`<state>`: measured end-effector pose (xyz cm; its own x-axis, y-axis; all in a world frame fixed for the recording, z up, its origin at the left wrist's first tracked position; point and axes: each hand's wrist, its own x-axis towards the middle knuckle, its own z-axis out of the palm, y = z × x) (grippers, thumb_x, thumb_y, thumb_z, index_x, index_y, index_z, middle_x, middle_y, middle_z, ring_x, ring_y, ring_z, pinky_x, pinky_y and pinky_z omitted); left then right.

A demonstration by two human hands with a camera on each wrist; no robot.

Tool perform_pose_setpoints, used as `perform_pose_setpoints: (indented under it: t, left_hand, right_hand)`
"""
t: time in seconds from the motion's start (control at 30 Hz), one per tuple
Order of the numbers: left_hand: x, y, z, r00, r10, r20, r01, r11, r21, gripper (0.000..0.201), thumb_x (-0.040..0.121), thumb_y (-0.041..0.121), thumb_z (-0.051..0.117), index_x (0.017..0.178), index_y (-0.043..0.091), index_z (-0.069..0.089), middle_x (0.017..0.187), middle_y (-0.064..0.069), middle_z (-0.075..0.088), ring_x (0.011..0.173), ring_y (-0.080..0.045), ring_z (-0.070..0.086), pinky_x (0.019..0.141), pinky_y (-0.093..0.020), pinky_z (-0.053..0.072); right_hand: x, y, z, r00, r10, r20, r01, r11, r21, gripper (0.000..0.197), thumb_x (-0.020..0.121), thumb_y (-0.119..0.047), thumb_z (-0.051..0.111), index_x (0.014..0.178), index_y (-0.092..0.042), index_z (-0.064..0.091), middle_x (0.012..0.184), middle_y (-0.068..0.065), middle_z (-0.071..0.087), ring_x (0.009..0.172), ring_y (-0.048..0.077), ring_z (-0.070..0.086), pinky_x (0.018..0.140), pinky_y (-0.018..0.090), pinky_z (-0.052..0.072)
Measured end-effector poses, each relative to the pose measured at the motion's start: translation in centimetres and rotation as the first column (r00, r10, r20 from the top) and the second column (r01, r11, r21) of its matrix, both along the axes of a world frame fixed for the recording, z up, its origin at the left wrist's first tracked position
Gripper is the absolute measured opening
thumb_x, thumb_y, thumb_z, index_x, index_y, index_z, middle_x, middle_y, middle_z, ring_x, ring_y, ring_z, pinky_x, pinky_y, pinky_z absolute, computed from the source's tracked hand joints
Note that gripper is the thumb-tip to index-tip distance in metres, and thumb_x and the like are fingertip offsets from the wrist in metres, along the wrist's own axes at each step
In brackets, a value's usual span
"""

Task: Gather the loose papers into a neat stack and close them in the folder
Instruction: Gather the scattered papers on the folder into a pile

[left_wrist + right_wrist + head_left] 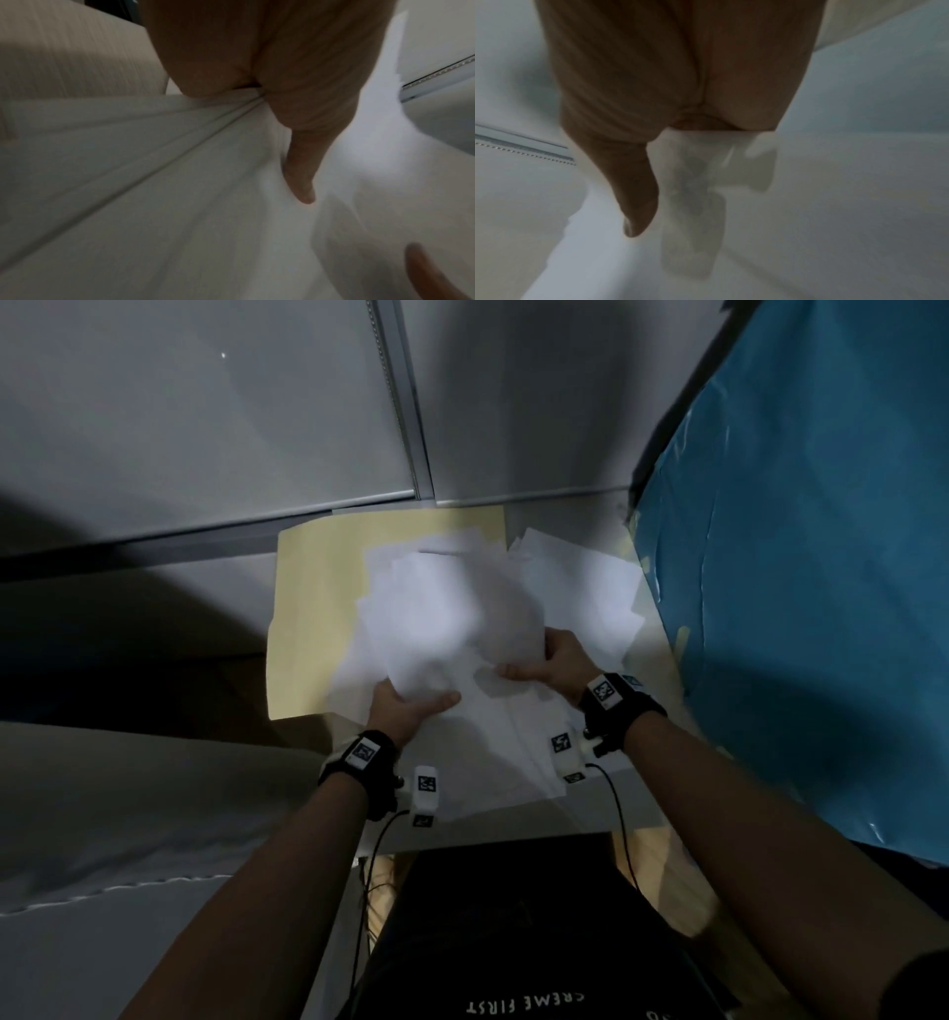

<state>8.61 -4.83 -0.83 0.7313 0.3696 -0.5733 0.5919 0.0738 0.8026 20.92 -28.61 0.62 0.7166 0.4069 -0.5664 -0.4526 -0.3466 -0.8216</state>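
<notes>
Now my left hand (405, 706) and right hand (557, 660) both pinch the messy sheaf of white loose papers (452, 629), thumbs on top, above the open pale-yellow card folder (313, 588).

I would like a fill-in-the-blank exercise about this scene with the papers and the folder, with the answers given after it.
1. The white papers are held by ____ hands at once.
2. The folder under the papers has a pale ____ colour.
3. The left hand grips the papers with its ____ on top of the sheets.
4. The right hand holds the papers, and the folder lies ____, not closed.

Missing words: both; yellow; thumb; open
</notes>
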Motion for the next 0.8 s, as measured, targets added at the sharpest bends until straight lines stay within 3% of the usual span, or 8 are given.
perform_pose_setpoints:
  t: [0.13, 0.23, 0.3, 0.4, 0.5, 0.63, 0.73, 0.8]
  left_hand:
    - [0.5, -1.1, 1.5, 1.0, 0.004, 0.024, -0.005, 0.999, 0.034, 0.043, 0.067, 0.008, 0.1, 0.105, -0.001, 0.08, 0.096, -0.009, 0.083, 0.079, -0.018, 0.082, 0.075, -0.048, 0.068]
    - [1.0, -1.7, 4.1, 0.992, -0.001, 0.129, -0.007, 0.998, 0.062, 0.039, 0.067, 0.008, 0.1, 0.099, -0.003, 0.08, 0.094, -0.011, 0.083, 0.085, -0.028, 0.082, 0.079, -0.052, 0.067]
    - [1.8, -2.2, 6.0, 0.958, 0.067, 0.28, -0.098, 0.99, 0.098, 0.043, 0.065, 0.011, 0.102, 0.099, -0.003, 0.08, 0.095, -0.008, 0.084, 0.09, -0.025, 0.082, 0.084, -0.048, 0.067]
    - [3.2, -3.2, 8.5, 0.87, 0.158, 0.467, -0.22, 0.972, 0.08, 0.052, 0.065, 0.006, 0.102, 0.11, 0.01, 0.075, 0.103, 0.006, 0.082, 0.102, -0.012, 0.079, 0.093, -0.034, 0.063]
    - [4.0, -3.5, 8.0, 0.895, 0.093, 0.435, -0.166, 0.977, 0.134, 0.061, 0.062, 0.016, 0.105, 0.111, 0.025, 0.069, 0.107, 0.013, 0.079, 0.103, -0.002, 0.076, 0.089, -0.021, 0.061]
    - [4.2, -1.7, 5.3, 0.939, -0.017, 0.342, -0.065, 0.971, 0.229, 0.095, 0.049, 0.042, 0.109, 0.13, 0.017, 0.065, 0.125, 0.001, 0.075, 0.117, -0.012, 0.073, 0.095, -0.04, 0.064]
    - [5.1, -2.6, 5.7, 0.959, -0.07, 0.275, 0.0, 0.969, 0.246, 0.057, 0.059, 0.031, 0.106, 0.104, 0.028, 0.071, 0.104, 0.011, 0.077, 0.093, 0.007, 0.073, 0.084, -0.034, 0.066]
    - [5.6, -3.0, 6.1, 0.962, -0.072, 0.265, -0.006, 0.959, 0.283, 0.037, 0.067, 0.034, 0.102, 0.088, 0.031, 0.071, 0.093, 0.016, 0.076, 0.084, 0.008, 0.074, 0.077, -0.03, 0.065]
  right_hand:
    - [-0.9, -0.5, 0.3, 0.991, -0.116, -0.067, 0.114, 0.993, -0.023, 0.056, 0.065, -0.019, 0.099, 0.112, -0.003, 0.076, 0.108, 0.011, 0.08, 0.1, 0.031, 0.077, 0.084, 0.049, 0.064]
    - [-0.9, -1.1, 2.0, 0.973, -0.229, -0.043, 0.23, 0.973, 0.015, 0.082, 0.055, -0.027, 0.105, 0.123, -0.004, 0.065, 0.118, 0.014, 0.076, 0.101, 0.028, 0.077, 0.084, 0.048, 0.065]
    - [-0.7, -1.0, 4.5, 0.949, -0.309, 0.059, 0.301, 0.946, 0.121, 0.076, 0.061, -0.018, 0.102, 0.124, -0.003, 0.063, 0.118, 0.013, 0.076, 0.103, 0.026, 0.077, 0.086, 0.047, 0.064]
    - [-0.3, -0.8, 7.9, 0.899, -0.339, 0.277, 0.29, 0.935, 0.204, 0.059, 0.065, -0.016, 0.1, 0.116, -0.018, 0.07, 0.113, -0.002, 0.077, 0.106, 0.011, 0.074, 0.087, 0.032, 0.062]
    - [-0.1, -1.1, 7.4, 0.873, -0.296, 0.387, 0.253, 0.954, 0.157, 0.067, 0.061, -0.018, 0.102, 0.117, -0.024, 0.066, 0.114, -0.013, 0.071, 0.104, -0.008, 0.067, 0.086, 0.016, 0.057]
    - [0.6, -1.6, 5.6, 0.908, -0.161, 0.387, 0.169, 0.985, 0.011, 0.063, 0.058, -0.016, 0.102, 0.102, -0.035, 0.062, 0.106, -0.018, 0.066, 0.092, -0.023, 0.061, 0.079, 0.009, 0.054]
    - [0.9, -0.6, 5.4, 0.903, -0.163, 0.397, 0.18, 0.984, -0.005, 0.055, 0.066, -0.017, 0.099, 0.098, -0.035, 0.059, 0.102, -0.02, 0.063, 0.087, -0.024, 0.06, 0.07, 0.001, 0.049]
    - [0.6, 0.3, 5.5, 0.904, -0.181, 0.386, 0.201, 0.979, -0.012, 0.046, 0.07, -0.021, 0.097, 0.102, -0.026, 0.064, 0.099, -0.014, 0.067, 0.088, -0.014, 0.064, 0.068, 0.002, 0.05]
